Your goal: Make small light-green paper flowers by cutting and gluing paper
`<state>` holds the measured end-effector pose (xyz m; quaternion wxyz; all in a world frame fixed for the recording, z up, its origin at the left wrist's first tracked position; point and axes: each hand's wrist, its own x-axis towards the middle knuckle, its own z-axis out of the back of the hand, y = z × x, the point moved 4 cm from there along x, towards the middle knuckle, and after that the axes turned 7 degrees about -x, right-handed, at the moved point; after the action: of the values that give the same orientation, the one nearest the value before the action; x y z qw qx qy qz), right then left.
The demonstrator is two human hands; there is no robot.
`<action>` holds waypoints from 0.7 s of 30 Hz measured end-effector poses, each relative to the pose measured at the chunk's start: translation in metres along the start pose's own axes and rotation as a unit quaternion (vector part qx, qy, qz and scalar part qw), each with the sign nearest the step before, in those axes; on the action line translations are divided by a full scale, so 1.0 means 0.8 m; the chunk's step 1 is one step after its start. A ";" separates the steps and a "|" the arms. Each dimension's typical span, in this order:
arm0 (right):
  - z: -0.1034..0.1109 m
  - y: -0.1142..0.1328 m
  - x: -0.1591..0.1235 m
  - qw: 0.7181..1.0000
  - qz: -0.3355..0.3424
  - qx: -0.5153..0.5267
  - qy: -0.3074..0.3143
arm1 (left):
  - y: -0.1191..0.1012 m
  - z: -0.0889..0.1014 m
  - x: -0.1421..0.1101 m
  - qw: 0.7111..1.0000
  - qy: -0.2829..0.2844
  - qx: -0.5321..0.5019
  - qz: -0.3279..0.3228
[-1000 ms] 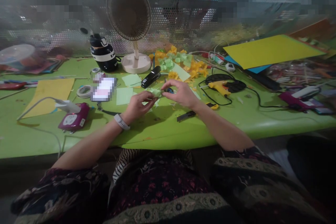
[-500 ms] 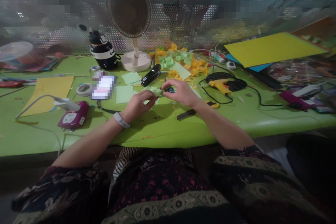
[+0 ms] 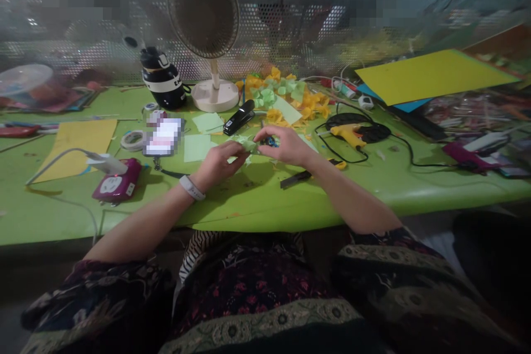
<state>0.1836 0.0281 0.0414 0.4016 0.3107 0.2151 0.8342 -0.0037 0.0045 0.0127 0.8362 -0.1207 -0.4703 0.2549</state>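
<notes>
My left hand (image 3: 222,160) is closed, holding a small light-green folded paper flower (image 3: 248,145) between thumb and fingers. From the other side, the thumb and forefinger of my right hand (image 3: 282,145) pinch the flower's edge; the fingertips partly hide the contact. Below the flower lie small green paper scraps. A black stapler (image 3: 239,118) rests just beyond my hands. Light-green paper squares (image 3: 198,147) lie left of the flower. Under my right wrist is a cutter knife (image 3: 295,179) with a dark blade end and a yellow part.
Behind the stapler is a pile of orange and green paper flowers (image 3: 309,104). A fan (image 3: 214,95) and a dark bottle (image 3: 164,86) stand at the back. A yellow glue gun (image 3: 348,134) with its cord lies right; a phone (image 3: 162,137), tape roll (image 3: 131,141) and purple power adapter (image 3: 118,181) lie left.
The right fingertips have shifted very slightly at the flower's edge. Both hands otherwise stay in place, and the view has tilted a little.
</notes>
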 end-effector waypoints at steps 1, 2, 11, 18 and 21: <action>0.001 0.001 0.000 1.000 -0.001 0.008 0.003 | 0.001 0.000 0.000 1.000 -0.008 -0.019 0.018; 0.002 0.002 0.000 1.000 -0.003 0.016 0.002 | 0.002 0.000 0.000 0.999 -0.014 -0.035 0.039; 0.023 -0.005 0.002 0.984 -0.053 0.087 -0.147 | 0.033 -0.010 -0.008 0.908 -0.069 -0.309 0.273; 0.001 0.007 -0.003 0.989 0.041 -0.041 -0.134 | 0.031 -0.008 -0.006 0.877 -0.095 -0.357 0.306; -0.005 0.006 -0.002 0.987 0.077 -0.059 -0.129 | 0.023 -0.003 -0.004 0.864 -0.096 -0.366 0.331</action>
<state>0.1791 0.0235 0.0411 0.3778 0.4075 0.0873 0.8268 -0.0091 0.0181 0.0011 0.5491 -0.5419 -0.5398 0.3369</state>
